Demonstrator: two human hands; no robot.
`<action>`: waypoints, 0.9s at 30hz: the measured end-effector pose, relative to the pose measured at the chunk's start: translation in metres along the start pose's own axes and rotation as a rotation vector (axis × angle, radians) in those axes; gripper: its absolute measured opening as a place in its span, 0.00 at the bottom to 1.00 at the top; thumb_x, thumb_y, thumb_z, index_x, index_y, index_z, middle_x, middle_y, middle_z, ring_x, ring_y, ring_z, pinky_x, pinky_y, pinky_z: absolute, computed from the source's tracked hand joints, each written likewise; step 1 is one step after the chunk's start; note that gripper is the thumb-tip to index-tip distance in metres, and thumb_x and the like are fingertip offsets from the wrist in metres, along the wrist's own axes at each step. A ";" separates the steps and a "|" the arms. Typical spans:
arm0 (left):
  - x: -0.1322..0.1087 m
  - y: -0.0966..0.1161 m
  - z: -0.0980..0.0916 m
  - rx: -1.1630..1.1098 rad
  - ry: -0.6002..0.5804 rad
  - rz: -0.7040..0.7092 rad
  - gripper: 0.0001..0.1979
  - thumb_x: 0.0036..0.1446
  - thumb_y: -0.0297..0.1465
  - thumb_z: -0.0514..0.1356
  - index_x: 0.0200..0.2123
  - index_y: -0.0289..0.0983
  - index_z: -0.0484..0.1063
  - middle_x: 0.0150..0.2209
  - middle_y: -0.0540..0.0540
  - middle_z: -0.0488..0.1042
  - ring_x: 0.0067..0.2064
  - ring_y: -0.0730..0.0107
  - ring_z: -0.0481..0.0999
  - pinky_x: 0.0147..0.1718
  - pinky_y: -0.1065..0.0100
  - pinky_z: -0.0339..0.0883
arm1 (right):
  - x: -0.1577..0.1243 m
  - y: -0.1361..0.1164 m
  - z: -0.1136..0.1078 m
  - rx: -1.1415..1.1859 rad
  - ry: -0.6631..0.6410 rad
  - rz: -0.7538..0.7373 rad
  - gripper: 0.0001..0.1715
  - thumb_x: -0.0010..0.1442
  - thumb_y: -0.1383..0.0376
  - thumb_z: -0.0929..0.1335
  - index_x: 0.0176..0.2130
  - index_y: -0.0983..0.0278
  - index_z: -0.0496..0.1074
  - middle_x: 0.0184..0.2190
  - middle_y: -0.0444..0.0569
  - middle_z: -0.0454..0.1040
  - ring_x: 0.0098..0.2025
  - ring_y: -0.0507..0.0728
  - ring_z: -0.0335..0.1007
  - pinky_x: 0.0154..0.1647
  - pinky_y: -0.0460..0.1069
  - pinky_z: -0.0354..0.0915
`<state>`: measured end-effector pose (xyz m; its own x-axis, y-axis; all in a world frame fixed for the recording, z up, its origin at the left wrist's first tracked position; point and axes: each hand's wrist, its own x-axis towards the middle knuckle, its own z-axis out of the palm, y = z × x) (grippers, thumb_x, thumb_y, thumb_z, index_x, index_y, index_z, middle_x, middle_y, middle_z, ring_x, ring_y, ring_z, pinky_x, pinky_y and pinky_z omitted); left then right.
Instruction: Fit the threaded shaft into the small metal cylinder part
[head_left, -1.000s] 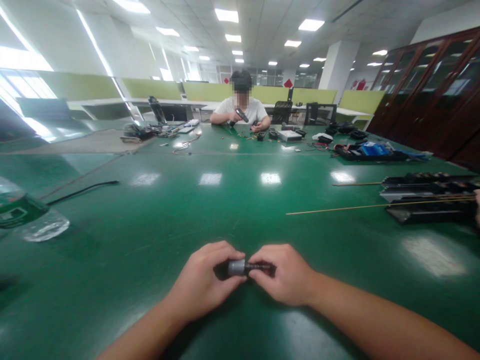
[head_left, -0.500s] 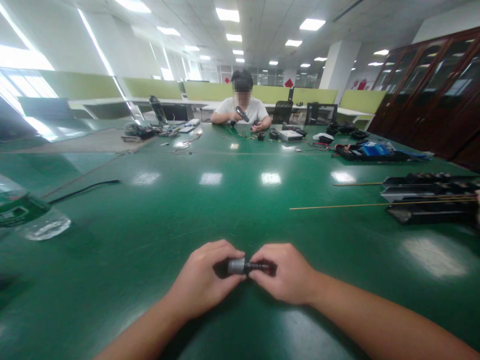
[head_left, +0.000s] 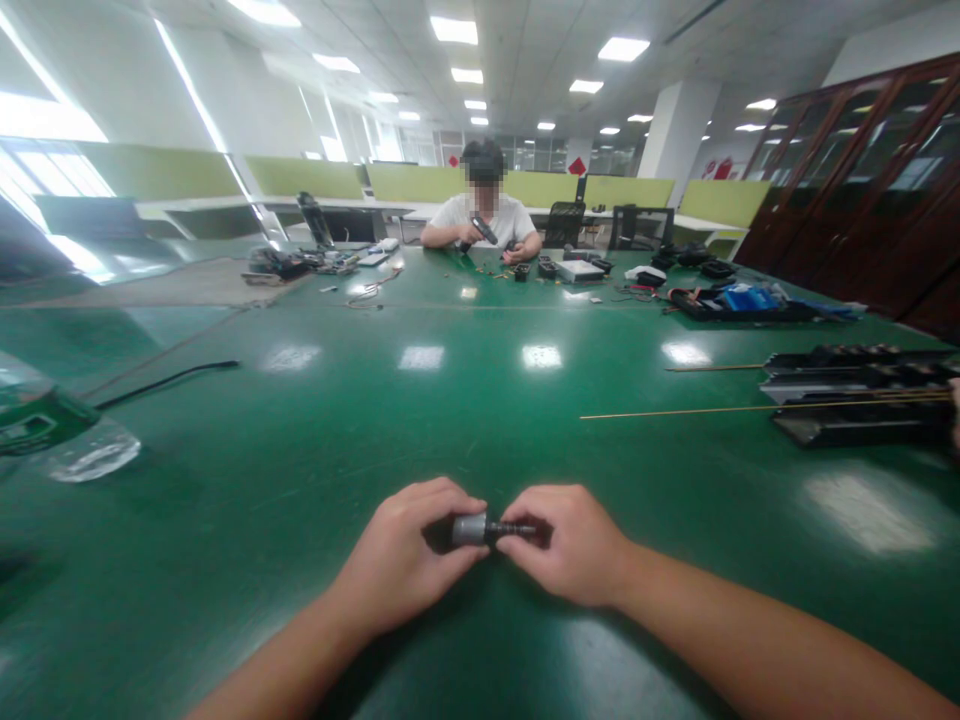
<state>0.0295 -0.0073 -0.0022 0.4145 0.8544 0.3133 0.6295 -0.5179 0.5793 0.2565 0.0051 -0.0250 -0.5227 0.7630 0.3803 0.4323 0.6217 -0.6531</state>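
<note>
Just above the green table (head_left: 465, 400), near its front edge, both my hands grip one small part between them. My left hand (head_left: 409, 555) is closed around its grey cylindrical end (head_left: 470, 529). My right hand (head_left: 570, 545) pinches the thin dark ribbed shaft (head_left: 514, 528) that sticks out of that cylinder to the right. Fingers hide the far ends of the part.
A clear water bottle with a green label (head_left: 45, 430) lies at the left edge. A black cable (head_left: 172, 378) runs behind it. Black trays with thin brass rods (head_left: 855, 395) sit at the right. Across the table a person in a white shirt (head_left: 484, 215) works among scattered parts.
Both hands have shifted slightly away from me with the part; the grip looks the same. The view has barely moved.
</note>
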 end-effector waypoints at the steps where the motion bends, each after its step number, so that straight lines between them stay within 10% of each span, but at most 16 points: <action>1: 0.000 0.000 0.000 0.000 0.000 0.000 0.11 0.52 0.30 0.67 0.41 0.44 0.77 0.38 0.52 0.78 0.40 0.70 0.77 0.41 0.69 0.68 | 0.000 0.000 0.000 -0.002 0.002 0.000 0.04 0.58 0.64 0.72 0.35 0.62 0.77 0.28 0.44 0.76 0.29 0.53 0.69 0.32 0.47 0.61; 27: 0.001 -0.004 -0.004 -0.006 0.025 0.012 0.10 0.53 0.31 0.68 0.40 0.43 0.78 0.37 0.51 0.78 0.38 0.70 0.77 0.40 0.69 0.69 | 0.000 -0.001 -0.001 -0.035 0.017 0.064 0.04 0.58 0.64 0.71 0.34 0.62 0.77 0.26 0.43 0.74 0.28 0.52 0.68 0.31 0.46 0.60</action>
<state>0.0248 -0.0041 -0.0011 0.4054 0.8490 0.3389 0.6205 -0.5278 0.5800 0.2570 0.0044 -0.0235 -0.4803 0.8043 0.3499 0.4901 0.5769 -0.6534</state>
